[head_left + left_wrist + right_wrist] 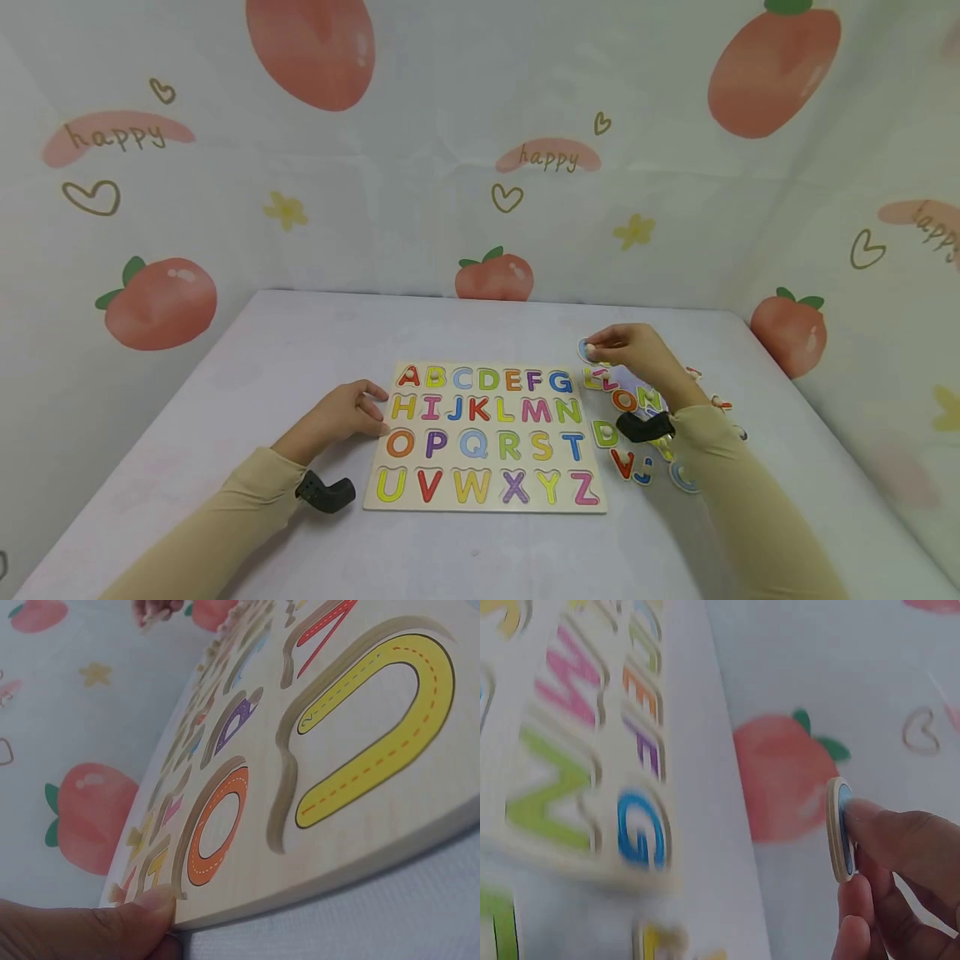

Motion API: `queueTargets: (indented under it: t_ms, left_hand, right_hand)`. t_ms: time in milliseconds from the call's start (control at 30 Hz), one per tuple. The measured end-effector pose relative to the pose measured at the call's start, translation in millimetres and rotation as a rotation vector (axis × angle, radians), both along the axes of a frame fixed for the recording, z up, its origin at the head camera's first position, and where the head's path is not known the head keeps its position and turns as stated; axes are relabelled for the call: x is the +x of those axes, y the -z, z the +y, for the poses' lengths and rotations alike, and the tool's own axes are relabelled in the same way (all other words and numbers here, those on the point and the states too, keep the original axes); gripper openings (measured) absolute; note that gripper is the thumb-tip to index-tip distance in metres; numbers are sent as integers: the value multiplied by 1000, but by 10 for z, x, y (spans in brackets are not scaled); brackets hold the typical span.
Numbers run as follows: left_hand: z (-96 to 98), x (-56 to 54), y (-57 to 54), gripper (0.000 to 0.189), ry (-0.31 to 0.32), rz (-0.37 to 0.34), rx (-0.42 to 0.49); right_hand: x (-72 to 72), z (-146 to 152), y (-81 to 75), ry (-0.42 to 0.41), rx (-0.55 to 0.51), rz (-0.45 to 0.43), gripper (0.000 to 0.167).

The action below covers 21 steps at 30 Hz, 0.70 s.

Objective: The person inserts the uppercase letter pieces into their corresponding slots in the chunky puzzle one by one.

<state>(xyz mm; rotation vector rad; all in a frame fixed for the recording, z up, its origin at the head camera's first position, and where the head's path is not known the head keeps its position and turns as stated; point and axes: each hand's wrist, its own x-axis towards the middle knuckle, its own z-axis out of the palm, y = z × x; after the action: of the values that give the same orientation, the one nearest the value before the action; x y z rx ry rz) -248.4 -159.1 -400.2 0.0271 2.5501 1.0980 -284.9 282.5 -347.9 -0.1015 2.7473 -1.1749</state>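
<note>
My right hand (633,350) pinches a rounded light-blue letter piece (584,349) above the board's far right corner. In the right wrist view this piece (841,830) is seen nearly edge-on between thumb and fingers; its letter is hidden. At the left edge of the wooden alphabet board (483,506), my left hand (341,417) holds on, the thumb (154,900) over the rim in the left wrist view. A red A piece (408,377) and a yellow B piece (435,377), both with knobs, sit in their top-row slots. The other slots show printed letters.
Several loose knobbed letters lie right of the board, among them a green D (604,433), a red V (622,462), a blue J (642,472) and an orange O (624,401). My right forearm (735,492) covers part of this pile. A patterned cloth wall (405,233) stands behind the table.
</note>
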Motion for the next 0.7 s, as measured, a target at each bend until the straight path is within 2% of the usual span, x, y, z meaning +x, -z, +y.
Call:
queueTargets:
  t_ms: [200, 367, 567, 700]
  left_hand:
    - [7, 11, 19, 53, -4, 5, -2]
    - [4, 20, 8, 52, -8, 1, 6]
    - [11, 18, 10, 53, -12, 1, 4]
    - [38, 24, -5, 53, -19, -10, -2]
  right_hand:
    - [-73, -484, 33, -28, -78, 13, 31]
    - [-125, -859, 67, -18, -130, 21, 23]
    - [-160, -1242, 171, 8, -119, -6, 18]
    - [-154, -1437, 248, 31, -119, -58, 16]
